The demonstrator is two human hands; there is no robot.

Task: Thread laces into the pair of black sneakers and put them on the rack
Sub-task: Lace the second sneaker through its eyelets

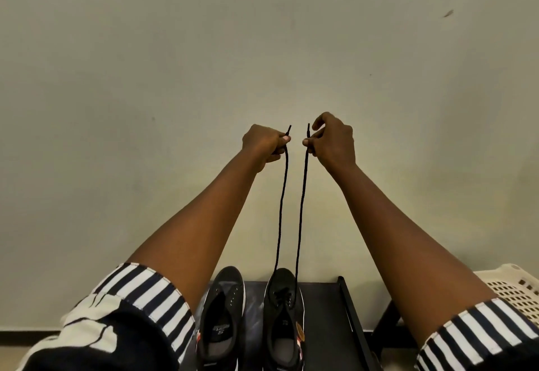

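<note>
Head view: black lace (302,195) runs up from the right sneaker (283,321), both ends pulled high and taut, my left hand (264,146) pinching one end just under its tip, fingers curled round it, my right hand (332,141) pinching the other end the same way. Lace looks thin, soft and light, limp once let go, so I'd hold near the stiff tips for threading. Right sneaker sits near the middle of the black rack shelf (326,327), some eyelets laced; left sneaker (221,318) just beside it toward the shelf's left edge, eyelets bare. Heels of both are cut off at the frame bottom, how many eyelets are done is hard to tell. Striped cuffs (151,297) on my sleeves, white basket (513,289) past the shelf's right edge.
</note>
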